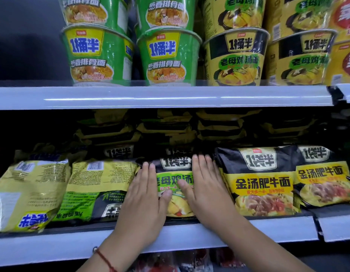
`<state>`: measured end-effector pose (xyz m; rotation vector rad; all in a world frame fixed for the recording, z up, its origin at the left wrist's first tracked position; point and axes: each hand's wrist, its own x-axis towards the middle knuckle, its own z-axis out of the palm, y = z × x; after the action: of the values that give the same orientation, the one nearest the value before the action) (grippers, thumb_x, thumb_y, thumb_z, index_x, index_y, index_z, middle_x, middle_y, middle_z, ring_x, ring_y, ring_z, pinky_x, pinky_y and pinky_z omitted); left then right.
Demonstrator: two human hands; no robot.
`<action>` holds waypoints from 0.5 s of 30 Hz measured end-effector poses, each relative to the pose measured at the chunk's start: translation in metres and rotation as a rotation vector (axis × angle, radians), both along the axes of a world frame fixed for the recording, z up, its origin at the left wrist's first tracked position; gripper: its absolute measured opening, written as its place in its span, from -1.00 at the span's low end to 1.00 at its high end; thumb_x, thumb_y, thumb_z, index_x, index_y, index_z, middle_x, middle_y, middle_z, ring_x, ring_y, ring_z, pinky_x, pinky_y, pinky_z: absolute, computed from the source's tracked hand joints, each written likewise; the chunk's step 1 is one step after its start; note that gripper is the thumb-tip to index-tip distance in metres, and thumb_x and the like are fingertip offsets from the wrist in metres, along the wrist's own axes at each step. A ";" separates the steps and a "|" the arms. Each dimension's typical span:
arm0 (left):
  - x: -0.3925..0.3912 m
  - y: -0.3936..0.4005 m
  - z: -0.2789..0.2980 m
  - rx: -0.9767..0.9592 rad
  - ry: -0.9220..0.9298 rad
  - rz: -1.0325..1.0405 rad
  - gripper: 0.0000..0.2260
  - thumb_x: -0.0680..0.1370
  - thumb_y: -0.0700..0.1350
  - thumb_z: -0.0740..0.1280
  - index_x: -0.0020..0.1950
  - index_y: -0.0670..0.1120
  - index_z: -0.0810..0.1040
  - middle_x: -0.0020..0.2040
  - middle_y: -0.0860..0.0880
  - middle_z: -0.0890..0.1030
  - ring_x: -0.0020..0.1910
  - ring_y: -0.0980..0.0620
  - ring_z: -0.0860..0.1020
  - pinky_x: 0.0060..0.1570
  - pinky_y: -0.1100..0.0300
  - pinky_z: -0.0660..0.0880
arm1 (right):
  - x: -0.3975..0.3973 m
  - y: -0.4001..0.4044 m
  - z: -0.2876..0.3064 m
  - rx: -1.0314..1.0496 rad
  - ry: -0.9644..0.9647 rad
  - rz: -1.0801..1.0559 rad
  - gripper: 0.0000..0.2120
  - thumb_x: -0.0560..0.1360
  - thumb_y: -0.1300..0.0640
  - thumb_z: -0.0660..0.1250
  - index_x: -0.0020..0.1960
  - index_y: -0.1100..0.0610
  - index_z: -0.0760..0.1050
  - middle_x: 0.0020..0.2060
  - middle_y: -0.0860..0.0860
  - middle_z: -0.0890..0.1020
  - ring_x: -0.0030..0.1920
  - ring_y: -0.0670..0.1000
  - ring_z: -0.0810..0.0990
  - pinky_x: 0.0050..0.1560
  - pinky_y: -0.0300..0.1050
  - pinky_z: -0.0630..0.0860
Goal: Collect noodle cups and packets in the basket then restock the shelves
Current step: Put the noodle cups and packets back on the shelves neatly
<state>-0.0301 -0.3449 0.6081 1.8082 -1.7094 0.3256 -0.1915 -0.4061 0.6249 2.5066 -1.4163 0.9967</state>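
Note:
A black, green and yellow noodle packet [175, 177] lies front-up on the lower shelf [268, 230], between other packets. My left hand [144, 195] lies flat on its left side with straight fingers, thumb across the packet. My right hand [205, 183] presses flat on its right side, fingers pointing to the back. Neither hand curls round it. No basket is in view.
Yellow packets [262, 181] lie to the right, upside-down packets [97, 187] to the left, and more are stacked dark behind. Green cups [168, 57] and yellow-black cups [236, 55] stand stacked on the upper shelf [131, 97]. More packets show below.

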 end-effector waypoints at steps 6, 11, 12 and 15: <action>-0.019 -0.006 0.022 -0.002 0.596 -0.118 -0.34 0.65 0.13 0.10 0.60 0.01 -0.22 0.61 0.08 -0.19 0.57 0.10 -0.10 0.47 0.16 -0.05 | 0.013 0.017 0.006 0.262 -0.422 0.078 -0.32 0.66 0.00 0.10 0.60 0.05 -0.25 0.59 -0.06 -0.19 0.59 -0.04 -0.16 0.51 -0.14 -0.04; -0.036 -0.014 0.016 -0.197 0.735 -0.205 -0.36 0.66 -0.03 0.17 0.60 0.03 -0.16 0.59 0.08 0.00 0.55 0.10 0.05 0.45 0.20 0.04 | 0.022 0.021 0.001 0.229 -0.605 0.162 -0.33 0.65 0.09 0.15 0.60 -0.04 -0.17 0.57 -0.16 -0.21 0.58 -0.08 -0.09 0.51 -0.11 0.06; -0.036 -0.014 0.013 -0.231 0.719 -0.238 -0.34 0.65 -0.02 0.18 0.59 0.07 -0.20 0.57 0.14 -0.02 0.54 0.10 0.06 0.48 0.19 0.05 | 0.022 0.022 0.000 0.167 -0.594 0.176 -0.34 0.65 0.09 0.14 0.60 -0.07 -0.18 0.56 -0.20 -0.23 0.56 -0.15 -0.12 0.49 -0.15 0.08; -0.032 -0.016 0.007 -0.182 0.605 -0.246 -0.28 0.64 0.08 0.15 0.52 0.17 -0.38 0.55 0.22 -0.20 0.55 0.00 0.13 0.49 0.00 0.19 | 0.019 0.017 -0.003 0.129 -0.525 0.172 -0.32 0.65 0.07 0.12 0.59 -0.07 -0.25 0.54 -0.21 -0.30 0.55 -0.16 -0.22 0.52 -0.13 0.05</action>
<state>-0.0617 -0.3605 0.6152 1.3585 -1.3897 -0.1575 -0.1727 -0.3892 0.6217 2.6098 -1.4290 1.7513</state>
